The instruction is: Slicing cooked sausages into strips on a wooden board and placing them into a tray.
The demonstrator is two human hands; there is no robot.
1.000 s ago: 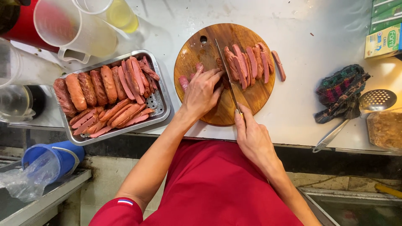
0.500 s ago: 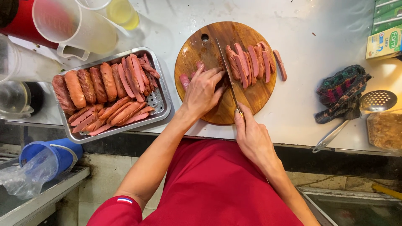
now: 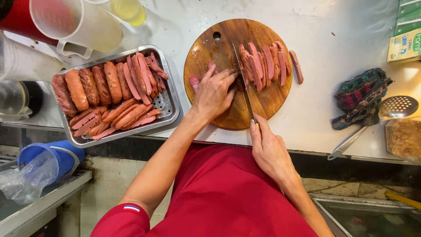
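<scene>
head | yellow-green carton (image 3: 404,45) top right | right hand (image 3: 268,148) grips knife (image 3: 242,82)

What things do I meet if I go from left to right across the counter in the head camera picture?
Metal tray of sausages → left hand pressing a sausage on the round wooden board → knife held by the right hand → cut sausage strips → knitted cloth → slotted spoon.
</scene>
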